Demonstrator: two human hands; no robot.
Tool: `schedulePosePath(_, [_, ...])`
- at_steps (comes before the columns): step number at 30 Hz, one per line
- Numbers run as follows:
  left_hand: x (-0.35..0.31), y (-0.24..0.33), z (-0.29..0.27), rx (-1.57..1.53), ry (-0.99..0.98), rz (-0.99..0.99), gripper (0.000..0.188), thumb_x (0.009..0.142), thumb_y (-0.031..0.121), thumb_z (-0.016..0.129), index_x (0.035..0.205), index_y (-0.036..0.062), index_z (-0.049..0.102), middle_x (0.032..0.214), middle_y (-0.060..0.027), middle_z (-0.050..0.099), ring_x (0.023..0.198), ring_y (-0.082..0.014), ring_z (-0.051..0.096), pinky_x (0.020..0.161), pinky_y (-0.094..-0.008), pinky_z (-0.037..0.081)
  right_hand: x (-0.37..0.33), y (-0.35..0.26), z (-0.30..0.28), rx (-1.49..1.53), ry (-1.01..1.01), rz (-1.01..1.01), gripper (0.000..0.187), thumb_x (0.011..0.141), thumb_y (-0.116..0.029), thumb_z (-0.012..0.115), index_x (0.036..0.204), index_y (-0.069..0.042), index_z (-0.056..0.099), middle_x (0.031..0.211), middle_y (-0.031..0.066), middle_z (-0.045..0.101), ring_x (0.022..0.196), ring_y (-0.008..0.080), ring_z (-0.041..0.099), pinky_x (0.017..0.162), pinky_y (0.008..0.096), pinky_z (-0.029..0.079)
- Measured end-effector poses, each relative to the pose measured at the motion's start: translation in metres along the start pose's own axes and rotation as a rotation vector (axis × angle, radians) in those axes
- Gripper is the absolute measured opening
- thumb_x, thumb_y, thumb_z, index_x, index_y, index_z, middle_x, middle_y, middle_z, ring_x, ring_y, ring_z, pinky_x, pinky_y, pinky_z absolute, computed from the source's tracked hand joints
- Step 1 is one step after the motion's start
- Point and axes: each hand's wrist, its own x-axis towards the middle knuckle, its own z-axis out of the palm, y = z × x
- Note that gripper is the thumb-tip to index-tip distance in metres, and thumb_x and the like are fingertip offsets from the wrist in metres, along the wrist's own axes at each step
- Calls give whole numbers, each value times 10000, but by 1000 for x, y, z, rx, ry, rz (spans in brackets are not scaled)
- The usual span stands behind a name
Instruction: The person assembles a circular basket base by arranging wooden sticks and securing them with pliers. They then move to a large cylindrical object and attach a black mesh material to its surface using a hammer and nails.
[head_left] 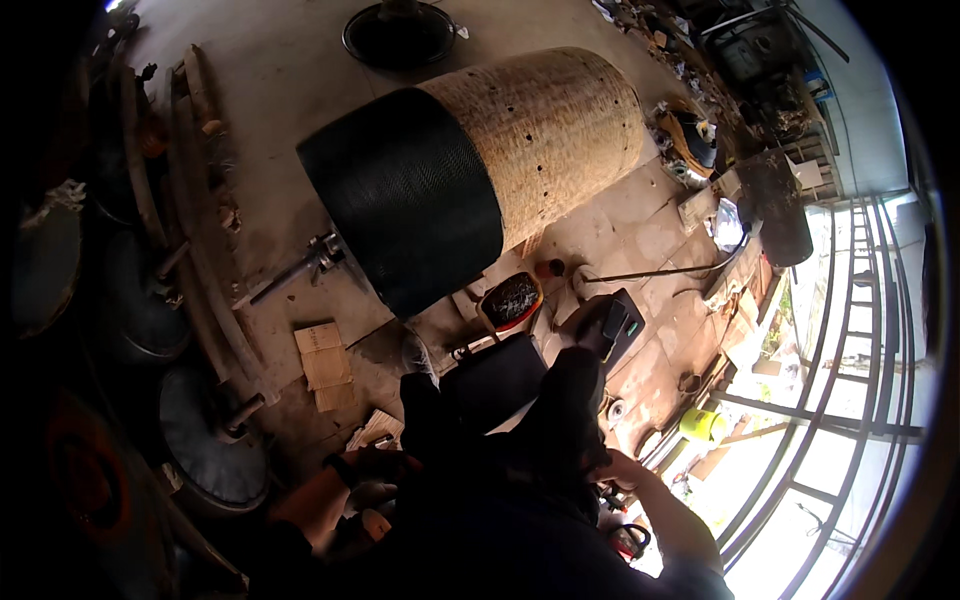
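My right hand [622, 470] rests beside my right thigh. Its fingers are partly hidden against the dark clothing, and nothing shows plainly in it. Low on the left, my left hand [385, 463] lies in deep shadow by my left leg, with a dark band at the wrist and its fingers lost in the dark. In front of my legs lies a large drum [560, 130], its surface worn tan with small dark holes. A black textured rubber sheet [410, 190] wraps its near left end. Neither hand touches the drum.
A metal shaft [285, 278] sticks out from the drum's left end. Before my knees are a black box [492, 378] and a red-rimmed tub [512, 302] of dark material. Cardboard [325, 362] lies left. Wooden beams [205, 230] and dark round rollers [212, 440] line the left; a yellow container [702, 426] stands right.
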Motion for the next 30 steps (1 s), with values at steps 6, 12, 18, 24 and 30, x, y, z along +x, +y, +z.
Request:
schedulePosePath(6, [16, 3, -1, -173, -143, -109, 440, 1049, 276, 492, 1390, 1, 529, 993, -9, 664, 841, -85, 618, 749, -210, 510, -19, -12, -4, 26, 33, 18, 471, 682, -11, 834, 1103, -66, 629, 909, -16, 629, 764, 98, 602, 664, 241, 475])
schedulePosePath(12, [63, -29, -24, -393, -470, -51, 413, 1043, 275, 487, 1355, 18, 567, 994, -16, 679, 834, -92, 622, 761, -245, 503, -26, -32, 6, -30, 110, 53, 499, 668, -6, 837, 1112, -80, 621, 940, 0, 610, 838, 119, 605, 733, 279, 496])
schedulePosePath(18, [26, 14, 22, -217, -162, 12, 414, 1049, 304, 492, 1340, 23, 578, 922, 19, 651, 728, -44, 572, 674, -184, 484, -11, -54, 5, -93, 163, 18, 475, 672, -9, 833, 1085, -100, 617, 834, -33, 586, 688, 83, 562, 626, 247, 462])
schedulePosePath(24, [57, 19, 15, 282, -169, 472, 399, 1045, 332, 501, 1316, 64, 616, 1151, -3, 670, 911, -75, 622, 814, -230, 503, -2, -90, -31, -116, -11, 156, 437, 699, -19, 820, 1078, -91, 615, 820, -44, 560, 637, 61, 502, 578, 213, 393])
schedulePosePath(30, [77, 104, 46, 364, -18, 330, 281, 992, 256, 599, 1209, 117, 711, 1159, -46, 710, 1030, -153, 649, 919, -320, 505, 38, -121, -102, -226, -30, 223, 370, 744, -84, 822, 1065, -84, 638, 786, -56, 581, 563, 34, 454, 514, 207, 316])
